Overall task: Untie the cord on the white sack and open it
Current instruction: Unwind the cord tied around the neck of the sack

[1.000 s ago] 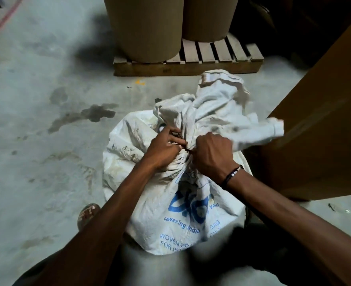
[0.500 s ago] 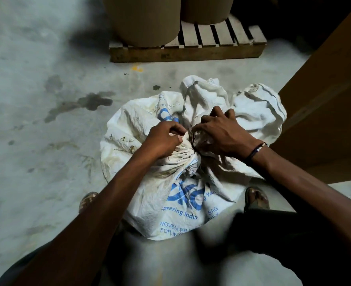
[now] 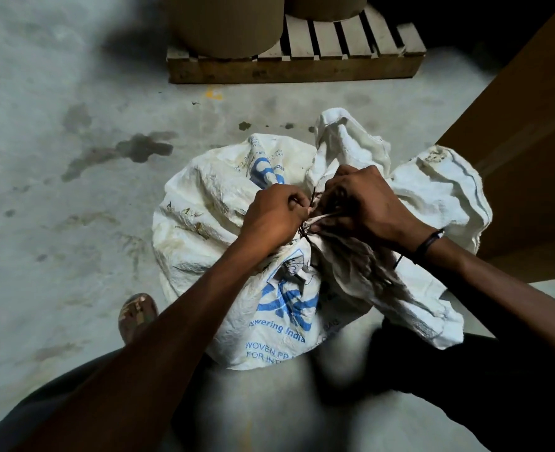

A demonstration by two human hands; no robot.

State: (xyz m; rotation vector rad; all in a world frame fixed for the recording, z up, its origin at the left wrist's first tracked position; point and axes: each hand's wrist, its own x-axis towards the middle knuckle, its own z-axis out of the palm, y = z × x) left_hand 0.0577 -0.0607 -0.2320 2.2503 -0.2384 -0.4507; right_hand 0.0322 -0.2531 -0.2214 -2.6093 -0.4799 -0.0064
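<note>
One white sack (image 3: 224, 223) is sitting on the concrete floor (image 3: 57, 239) at the centre of the view, between the person's legs, its neck bunched into a tight gather and its loose top flopping out toward two o'clock. One dark cord (image 3: 306, 231) is binding that gather, thin ends poking out at the knot. The left hand (image 3: 271, 220) is closing in a fist at nine o'clock of the knot, pinching a pale strand. The right hand (image 3: 367, 203) is curling over the gather from three o'clock, fingers hooking into the knot; whether they are gripping cord or only cloth is hard to tell, since the knuckles are hiding them.

The sack is looking soft, crinkly and fairly slick, so the cloth is likely to slide under a palm. The bulging body is suggesting real weight. The cord is thin and probably cinched hard, so fingertips should be working the knot itself.

Beyond, at twelve o'clock, one wooden pallet (image 3: 295, 68) is carrying two brown drums (image 3: 227, 24).
</note>
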